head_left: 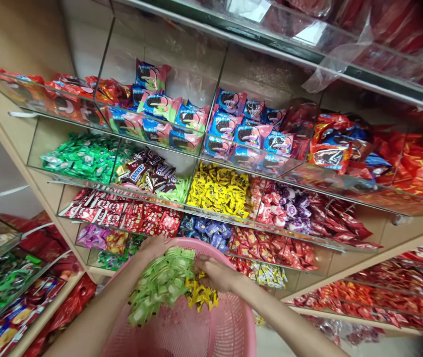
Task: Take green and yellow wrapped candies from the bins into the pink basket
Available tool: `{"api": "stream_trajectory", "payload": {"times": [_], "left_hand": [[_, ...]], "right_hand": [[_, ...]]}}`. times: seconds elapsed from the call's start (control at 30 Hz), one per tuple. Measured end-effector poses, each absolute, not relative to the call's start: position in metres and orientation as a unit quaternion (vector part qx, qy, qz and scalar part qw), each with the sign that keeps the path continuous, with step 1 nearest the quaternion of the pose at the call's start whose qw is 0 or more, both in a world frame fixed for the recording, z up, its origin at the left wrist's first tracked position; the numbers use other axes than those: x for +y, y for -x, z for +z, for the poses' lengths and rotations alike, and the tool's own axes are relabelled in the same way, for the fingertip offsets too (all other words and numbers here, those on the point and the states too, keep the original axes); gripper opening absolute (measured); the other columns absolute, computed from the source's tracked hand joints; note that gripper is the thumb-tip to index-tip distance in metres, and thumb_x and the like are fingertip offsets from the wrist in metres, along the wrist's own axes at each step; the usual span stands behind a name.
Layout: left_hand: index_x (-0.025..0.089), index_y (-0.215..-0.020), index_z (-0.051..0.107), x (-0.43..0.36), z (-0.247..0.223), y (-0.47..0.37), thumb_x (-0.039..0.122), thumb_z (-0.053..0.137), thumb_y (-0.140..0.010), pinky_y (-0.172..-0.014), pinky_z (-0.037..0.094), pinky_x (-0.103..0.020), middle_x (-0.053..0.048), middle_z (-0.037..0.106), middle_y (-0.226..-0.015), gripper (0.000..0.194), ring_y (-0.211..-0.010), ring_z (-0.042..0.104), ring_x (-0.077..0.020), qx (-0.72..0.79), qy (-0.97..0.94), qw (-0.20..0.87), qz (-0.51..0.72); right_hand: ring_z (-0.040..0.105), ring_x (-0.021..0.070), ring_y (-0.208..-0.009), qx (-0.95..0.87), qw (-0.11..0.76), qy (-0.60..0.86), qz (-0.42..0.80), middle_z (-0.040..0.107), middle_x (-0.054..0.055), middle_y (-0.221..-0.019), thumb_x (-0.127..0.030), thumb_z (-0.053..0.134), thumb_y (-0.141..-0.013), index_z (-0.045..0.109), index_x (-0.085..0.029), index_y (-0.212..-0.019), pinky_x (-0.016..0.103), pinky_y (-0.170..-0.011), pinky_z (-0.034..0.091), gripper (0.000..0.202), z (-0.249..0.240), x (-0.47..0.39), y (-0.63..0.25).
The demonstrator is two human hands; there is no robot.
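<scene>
In pink perforated plastic basket (192,334), lower centre of frame: pale-green plastic-wrapped sweets (166,277), yellow plastic-wrapped sweets (202,297); probably light, slippery, best cupped from below. Left hand (155,246) at basket rim, opening unclear; right hand (214,272) half-curled over yellow sweets; cannot tell hold of either

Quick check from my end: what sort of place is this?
Likely a sweet shop, or a store's confectionery section: clear-fronted, divided shelves display heaps of yellow-wrapped sweets and Snickers bars, and a pink basket holds loose green packets.
</scene>
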State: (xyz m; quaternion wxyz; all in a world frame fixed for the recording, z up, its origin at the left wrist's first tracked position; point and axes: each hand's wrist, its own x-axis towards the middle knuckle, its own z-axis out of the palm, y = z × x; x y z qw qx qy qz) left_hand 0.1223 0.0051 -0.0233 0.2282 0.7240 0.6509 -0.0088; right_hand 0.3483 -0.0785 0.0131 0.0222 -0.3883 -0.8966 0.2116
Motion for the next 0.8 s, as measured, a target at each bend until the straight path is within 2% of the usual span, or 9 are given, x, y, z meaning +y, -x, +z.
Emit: {"api": "stream_trajectory", "payload": {"times": [0.2, 0.5, 0.8], "left_hand": [[0.02, -0.09, 0.061, 0.005, -0.024, -0.122, 0.075, 0.02, -0.064, -0.074, 0.042, -0.039, -0.014, 0.063, -0.1, 0.073, -0.092, 0.057, -0.0311, 0.648, -0.727, 0.226, -0.004], [0.019, -0.089, 0.061, 0.001, -0.019, -0.122, 0.075, 0.022, -0.064, -0.075, 0.043, -0.038, -0.014, 0.063, -0.101, 0.072, -0.092, 0.057, -0.0299, 0.651, -0.722, 0.233, -0.005], [0.019, -0.087, 0.061, 0.001, -0.023, -0.121, 0.074, 0.02, -0.065, -0.071, 0.043, -0.038, -0.013, 0.065, -0.096, 0.072, -0.088, 0.059, -0.0299, 0.643, -0.732, 0.225, 0.001]], "right_hand": [[0.052, 0.0216, -0.086, -0.906, -0.016, 0.399, 0.14, 0.059, 0.007, -0.088, -0.02, 0.057, -0.067, 0.057, -0.015, -0.081, 0.031, -0.073, 0.039, 0.015, 0.001, -0.083, -0.338], [0.054, 0.0229, -0.089, -0.895, -0.066, 0.43, 0.097, 0.06, 0.008, -0.094, -0.036, 0.061, -0.067, 0.059, -0.015, -0.087, 0.03, -0.072, 0.041, 0.029, 0.008, -0.088, -0.334], [0.053, 0.0178, -0.086, -0.893, -0.005, 0.421, 0.163, 0.059, 0.006, -0.093, -0.025, 0.056, -0.072, 0.062, -0.016, -0.083, 0.025, -0.071, 0.04, 0.015, 0.008, -0.086, -0.343]]}}
